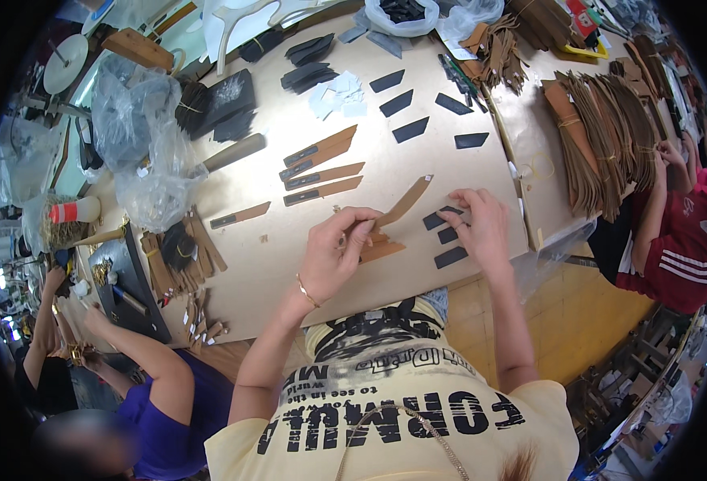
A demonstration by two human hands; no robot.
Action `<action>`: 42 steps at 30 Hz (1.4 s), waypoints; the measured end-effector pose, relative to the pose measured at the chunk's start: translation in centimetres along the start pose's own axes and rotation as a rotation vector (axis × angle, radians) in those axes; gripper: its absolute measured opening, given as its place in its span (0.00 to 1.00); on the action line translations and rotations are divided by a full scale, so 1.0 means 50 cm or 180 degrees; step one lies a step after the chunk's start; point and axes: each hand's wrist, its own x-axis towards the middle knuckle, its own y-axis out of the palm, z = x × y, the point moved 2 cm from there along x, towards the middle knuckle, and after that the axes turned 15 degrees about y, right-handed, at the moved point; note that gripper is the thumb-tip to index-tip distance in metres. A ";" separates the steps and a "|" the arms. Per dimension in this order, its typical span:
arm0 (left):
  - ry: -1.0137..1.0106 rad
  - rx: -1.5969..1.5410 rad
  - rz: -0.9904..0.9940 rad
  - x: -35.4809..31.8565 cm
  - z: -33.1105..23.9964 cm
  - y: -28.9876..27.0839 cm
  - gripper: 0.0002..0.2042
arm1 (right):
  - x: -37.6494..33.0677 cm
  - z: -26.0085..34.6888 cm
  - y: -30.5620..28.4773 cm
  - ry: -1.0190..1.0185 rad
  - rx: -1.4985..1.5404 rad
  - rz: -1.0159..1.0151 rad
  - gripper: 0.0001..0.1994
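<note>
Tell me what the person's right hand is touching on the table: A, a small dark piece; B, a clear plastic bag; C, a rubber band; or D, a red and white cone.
A: the right hand has its fingertips down on a small dark piece in a short row near the table's edge, while the left hand holds a tan strip.

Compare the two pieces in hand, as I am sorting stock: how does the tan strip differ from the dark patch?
The tan strip is long, narrow and brown; the dark patch is short and near black. The left hand lifts the strip at a slant; the patch lies flat on the table under the right hand. Both look thin and flat.
</note>
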 end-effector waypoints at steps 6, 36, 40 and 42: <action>-0.0443 -0.0773 0.0043 -0.003 0.012 0.014 0.09 | -0.023 0.010 0.000 0.0291 -0.0227 -0.0096 0.11; -0.1151 -0.0668 -0.0801 0.049 0.070 0.124 0.05 | 0.109 0.062 -0.001 0.0007 0.1828 0.2232 0.24; -0.1202 -0.0404 -0.0660 0.045 0.073 0.120 0.04 | 0.122 0.070 0.004 -0.0154 0.1651 0.2162 0.23; -0.1185 -0.0289 -0.0640 0.046 0.077 0.117 0.04 | 0.128 0.073 0.010 -0.0118 0.1499 0.2083 0.23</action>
